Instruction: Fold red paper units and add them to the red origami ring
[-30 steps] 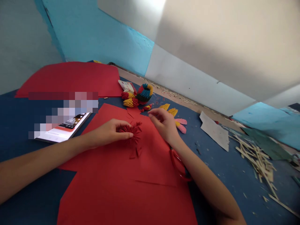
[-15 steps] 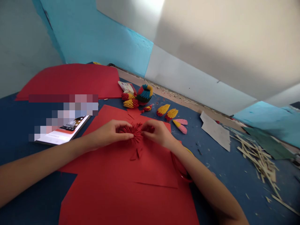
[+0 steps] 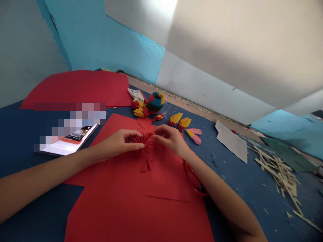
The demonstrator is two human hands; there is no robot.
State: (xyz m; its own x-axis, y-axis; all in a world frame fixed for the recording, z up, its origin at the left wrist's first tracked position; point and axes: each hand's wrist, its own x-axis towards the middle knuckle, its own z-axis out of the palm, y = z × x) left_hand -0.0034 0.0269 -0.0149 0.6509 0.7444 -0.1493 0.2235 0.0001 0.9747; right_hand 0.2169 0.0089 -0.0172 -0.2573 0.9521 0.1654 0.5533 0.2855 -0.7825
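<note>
- Red folded paper, worked into a spiky disc [image 3: 148, 145], over red sheets [image 3: 131, 211] laid out on the table [image 3: 234, 171]. Cannot tell whether resting on the sheets or lifted slightly off.
- Pinched along its left side by the left hand [image 3: 117, 143]: thumb laid across the spikes, forefinger curled toward the far edge.
- Right hand [image 3: 174, 139] just beside the opposite edge, thumb and forefinger drawn near each other. Cannot tell whether gripping a small piece; too fine to read at the fingertips.
- Loose red pieces [image 3: 149, 164] on the sheets, just nearside of the disc, apart from both hands.
- Step in hand, by judgement: fingertip work on spikes at the disc's right edge, left side steadying.
- Next move, by judgement: calls for a light, steady left pinch, without crushing or splaying folds, plus exact fingertip placement on the right.
- Close by: yellow-and-red cones [image 3: 176, 118] and a pink-and-yellow piece [image 3: 193, 136] beyond the right hand; lit phone [image 3: 68, 145] off to the left.
</note>
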